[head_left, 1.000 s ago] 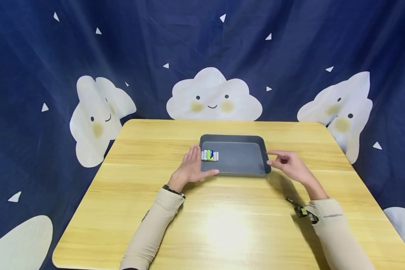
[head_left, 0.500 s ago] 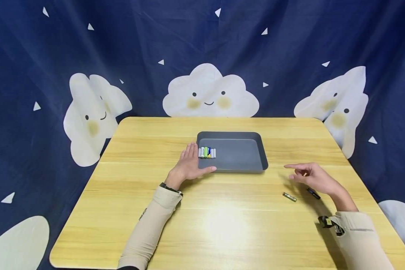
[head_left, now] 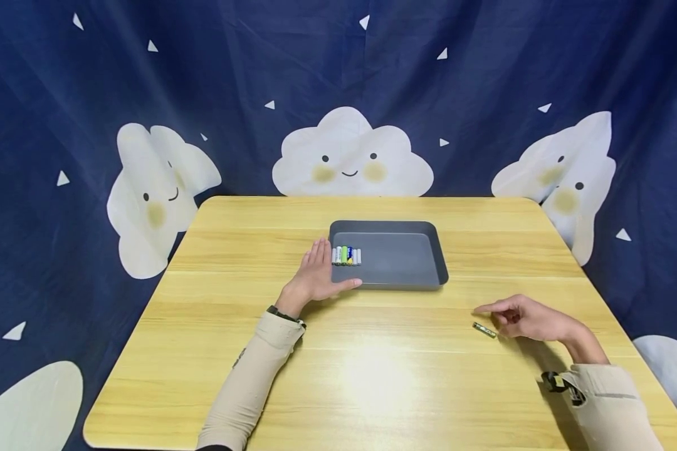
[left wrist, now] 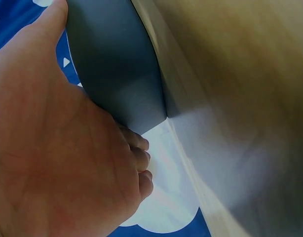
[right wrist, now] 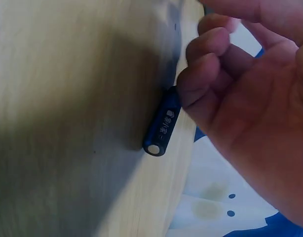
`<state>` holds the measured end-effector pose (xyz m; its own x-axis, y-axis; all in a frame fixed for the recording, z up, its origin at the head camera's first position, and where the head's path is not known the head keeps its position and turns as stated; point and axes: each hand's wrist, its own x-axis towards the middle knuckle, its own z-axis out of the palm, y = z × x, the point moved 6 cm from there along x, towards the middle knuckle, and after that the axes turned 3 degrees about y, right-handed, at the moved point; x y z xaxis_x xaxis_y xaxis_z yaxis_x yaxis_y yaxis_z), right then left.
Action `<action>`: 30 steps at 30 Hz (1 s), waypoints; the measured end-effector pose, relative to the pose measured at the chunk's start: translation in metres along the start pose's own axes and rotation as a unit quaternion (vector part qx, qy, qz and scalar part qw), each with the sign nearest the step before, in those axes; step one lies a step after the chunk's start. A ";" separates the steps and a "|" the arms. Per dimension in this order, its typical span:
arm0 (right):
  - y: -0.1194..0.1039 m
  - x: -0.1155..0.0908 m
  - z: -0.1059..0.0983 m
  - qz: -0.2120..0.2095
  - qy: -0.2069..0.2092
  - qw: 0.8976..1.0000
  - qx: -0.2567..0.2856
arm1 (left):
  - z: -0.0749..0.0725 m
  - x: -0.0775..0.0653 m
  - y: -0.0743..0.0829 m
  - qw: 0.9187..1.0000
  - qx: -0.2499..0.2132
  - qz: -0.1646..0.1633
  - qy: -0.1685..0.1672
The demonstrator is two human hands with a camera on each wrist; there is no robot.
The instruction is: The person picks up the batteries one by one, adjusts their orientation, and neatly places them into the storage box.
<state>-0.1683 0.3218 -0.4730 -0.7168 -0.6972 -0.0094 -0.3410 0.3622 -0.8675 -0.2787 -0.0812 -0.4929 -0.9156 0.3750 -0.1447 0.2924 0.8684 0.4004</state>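
A shallow dark grey tray (head_left: 395,260) lies on the table, with several batteries (head_left: 344,255) standing side by side in a row along its left wall. My left hand (head_left: 314,280) rests against that tray's outer left side, fingers straight and thumb stretched along the front rim. Low over the table on the right is my right hand (head_left: 533,321), index finger extended and the other fingers loosely curled. Its fingertips are beside a green-and-white battery (head_left: 484,330) lying loose. In the right wrist view a dark blue battery (right wrist: 162,123) lies under the curled fingers; the hand hides it in the head view.
The pale wooden table (head_left: 248,244) has rounded corners. A dark blue curtain (head_left: 231,56) printed with white clouds hangs behind and around it. A strong light reflection shows on the table's near middle.
My right hand has left the tray's right side, moved right and towards me, then come down by the two loose batteries, covering the dark one. My left hand stays at the tray.
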 end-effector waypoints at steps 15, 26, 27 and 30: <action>-0.004 0.010 0.016 -0.027 -0.035 0.999 -0.008 | 0.001 0.000 -0.001 1.000 -0.006 0.003 -0.002; 0.003 0.010 0.018 0.010 0.007 1.000 0.023 | 0.001 -0.001 -0.001 1.000 0.003 0.001 -0.001; 0.004 0.010 0.018 0.011 0.012 1.000 0.021 | 0.000 -0.001 -0.001 1.000 0.002 0.001 0.000; 0.003 0.010 0.019 0.009 0.027 0.999 0.016 | -0.001 -0.003 0.001 1.000 0.000 0.001 0.002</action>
<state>-0.1650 0.3044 -0.4853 -0.7546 -0.6561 0.0001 -0.3085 0.3547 -0.8826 -0.2763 -0.0817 -0.4908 -0.9161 0.3758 -0.1396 0.2945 0.8672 0.4014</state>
